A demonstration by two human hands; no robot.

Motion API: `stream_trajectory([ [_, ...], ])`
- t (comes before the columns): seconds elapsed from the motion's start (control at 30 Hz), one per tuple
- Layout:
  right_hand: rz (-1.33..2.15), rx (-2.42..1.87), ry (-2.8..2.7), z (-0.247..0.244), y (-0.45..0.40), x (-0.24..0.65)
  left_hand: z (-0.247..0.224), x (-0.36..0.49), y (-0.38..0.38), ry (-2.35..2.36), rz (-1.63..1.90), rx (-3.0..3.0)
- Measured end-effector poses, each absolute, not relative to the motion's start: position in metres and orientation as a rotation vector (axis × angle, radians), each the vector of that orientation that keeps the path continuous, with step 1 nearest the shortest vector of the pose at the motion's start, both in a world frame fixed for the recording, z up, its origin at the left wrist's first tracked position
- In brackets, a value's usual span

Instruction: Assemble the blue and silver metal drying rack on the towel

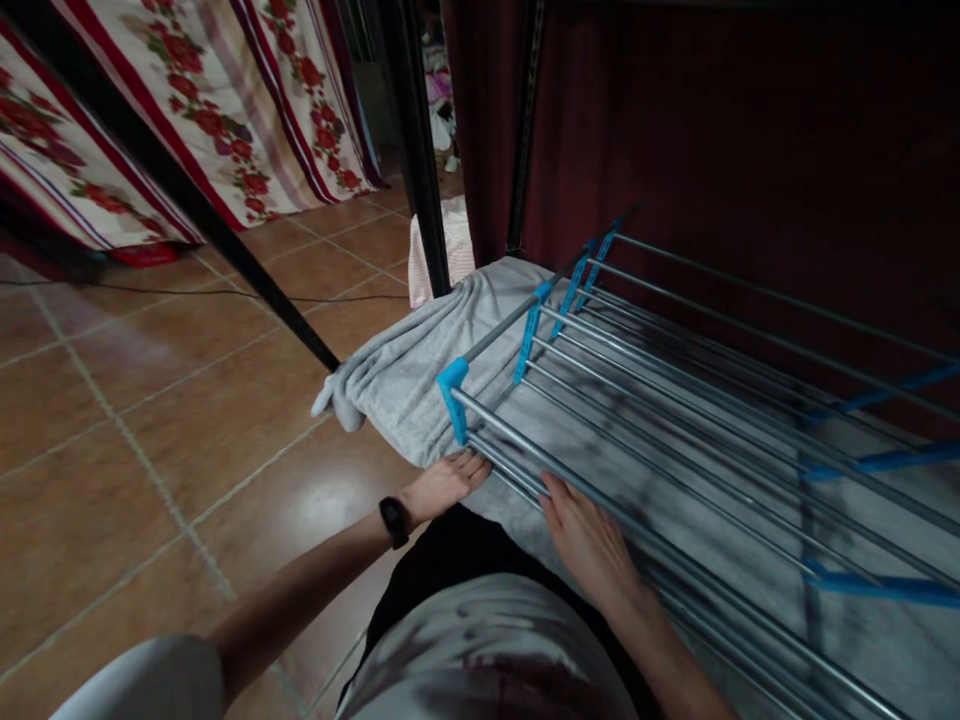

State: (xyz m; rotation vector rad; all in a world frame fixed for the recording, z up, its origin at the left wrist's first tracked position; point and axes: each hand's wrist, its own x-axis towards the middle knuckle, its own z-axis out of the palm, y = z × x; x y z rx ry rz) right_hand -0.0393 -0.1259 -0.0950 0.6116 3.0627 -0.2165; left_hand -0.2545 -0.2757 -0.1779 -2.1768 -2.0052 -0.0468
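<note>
A folding drying rack [637,440] with grey metal rods and blue plastic joints lies on a light grey blanket [405,375]. At the rack's near left corner, just below a blue corner joint [453,385], my left hand [448,484] has its fingers closed around the lower front rods. My right hand [585,530] is a little further right along the same edge. Its fingers curl at those lower rods, beneath the thicker upper bar, and the fingertips are partly hidden. A black band [394,522] is on my left wrist.
Black metal posts [420,150] rise at the blanket's left side. A dark red curtain [712,130] hangs behind the rack. Floral cloth [202,100] hangs at the far left. A thin cable [322,298] crosses the tiled floor [172,400]. A pinkish striped cloth [457,235] is behind a post.
</note>
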Motion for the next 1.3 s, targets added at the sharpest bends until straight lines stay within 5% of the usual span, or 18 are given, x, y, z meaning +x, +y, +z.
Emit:
stream_trajectory([
  [0.73, -0.429, 0.607, 3.038, -0.087, -0.123, -0.043, -0.166, -0.268, -0.298, -1.996, -0.077, -2.148],
  [1.0, -0.350, 0.628, 3.021, -0.090, -0.122, -0.045, -0.166, -0.274, -0.307, -2.617, -1.082, -1.336],
  [1.3, -0.296, 0.595, 3.017, -0.080, -0.124, -0.046, -0.141, -0.281, -0.273, -2.446, -1.917, -1.446],
])
